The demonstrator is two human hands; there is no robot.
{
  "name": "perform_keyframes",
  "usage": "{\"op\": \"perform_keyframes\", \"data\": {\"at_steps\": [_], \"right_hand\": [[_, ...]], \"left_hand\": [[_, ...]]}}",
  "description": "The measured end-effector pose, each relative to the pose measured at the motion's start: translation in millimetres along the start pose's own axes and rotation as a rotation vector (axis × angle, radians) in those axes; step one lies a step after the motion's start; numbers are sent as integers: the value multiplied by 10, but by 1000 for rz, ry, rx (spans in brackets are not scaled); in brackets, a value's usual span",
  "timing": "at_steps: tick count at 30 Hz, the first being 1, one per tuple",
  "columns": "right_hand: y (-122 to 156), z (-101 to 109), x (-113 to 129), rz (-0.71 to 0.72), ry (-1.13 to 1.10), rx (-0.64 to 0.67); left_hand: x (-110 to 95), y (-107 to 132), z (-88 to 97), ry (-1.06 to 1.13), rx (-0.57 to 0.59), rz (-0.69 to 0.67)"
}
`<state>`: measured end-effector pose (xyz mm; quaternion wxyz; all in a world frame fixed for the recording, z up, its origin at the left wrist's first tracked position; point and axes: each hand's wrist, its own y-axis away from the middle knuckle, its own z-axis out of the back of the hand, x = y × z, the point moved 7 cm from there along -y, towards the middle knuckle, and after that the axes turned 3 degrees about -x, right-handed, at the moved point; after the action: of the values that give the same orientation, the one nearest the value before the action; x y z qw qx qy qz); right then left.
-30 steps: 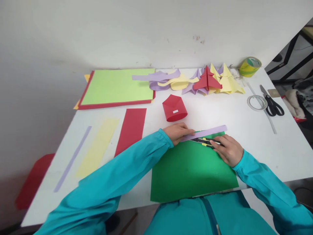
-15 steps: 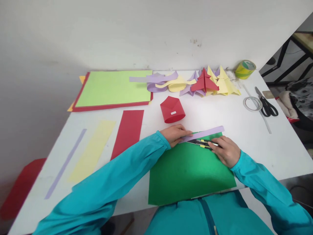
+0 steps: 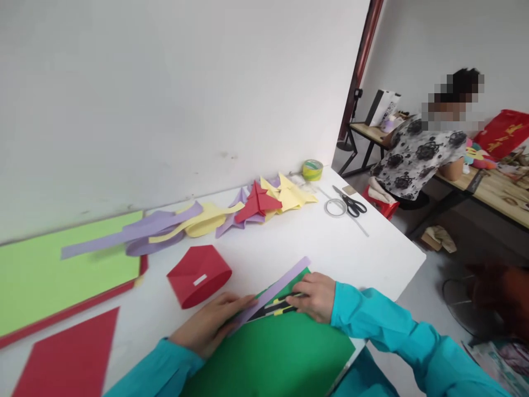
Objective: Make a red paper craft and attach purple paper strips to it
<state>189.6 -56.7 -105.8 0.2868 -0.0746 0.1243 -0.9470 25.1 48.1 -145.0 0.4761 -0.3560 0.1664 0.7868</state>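
My left hand (image 3: pixel 212 322) pinches the lower end of a narrow purple paper strip (image 3: pixel 285 282). The strip slants up to the right across the top of a glossy green sheet (image 3: pixel 281 353), which lies at the table's near edge. In my right hand (image 3: pixel 316 295) is a slim black-and-yellow tool (image 3: pixel 278 306); its dark pointed end meets the strip's lower edge beside my left fingers. My right fingers hide the tool's back end, so I cannot tell its exact kind. A folded red paper pouch (image 3: pixel 194 281) with a small white patch stands beyond my left hand.
Folded paper shapes (image 3: pixel 258 201) in red, yellow and purple, and curled strips (image 3: pixel 161 223), lie along the wall. Right of them are green-yellow tape (image 3: pixel 312 170), a clear tape roll (image 3: pixel 335 207) and black scissors (image 3: pixel 351 204). A seated person (image 3: pixel 421 149) is at another table.
The view has swung right, so the table's things stand farther left and a seated person has come into view. Both hands keep their holds on the strip and the tool.
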Motion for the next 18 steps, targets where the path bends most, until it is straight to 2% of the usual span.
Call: {"op": "perform_keyframes", "data": {"at_steps": [4,10,15,18], "right_hand": [[-10,-1,0,14,19,-4],[-31,-43,-30,20,30,14],[30,-37,17,35,-20,-38],[49,-43,-8,54,-87,-95]], "left_hand": [[-19,-10,-1,2,15,28],[39,-41,15,-17,13,-19],[-115,-64,8,-139,17,-40],[-111,-95,-17,-139,52,-43]]}}
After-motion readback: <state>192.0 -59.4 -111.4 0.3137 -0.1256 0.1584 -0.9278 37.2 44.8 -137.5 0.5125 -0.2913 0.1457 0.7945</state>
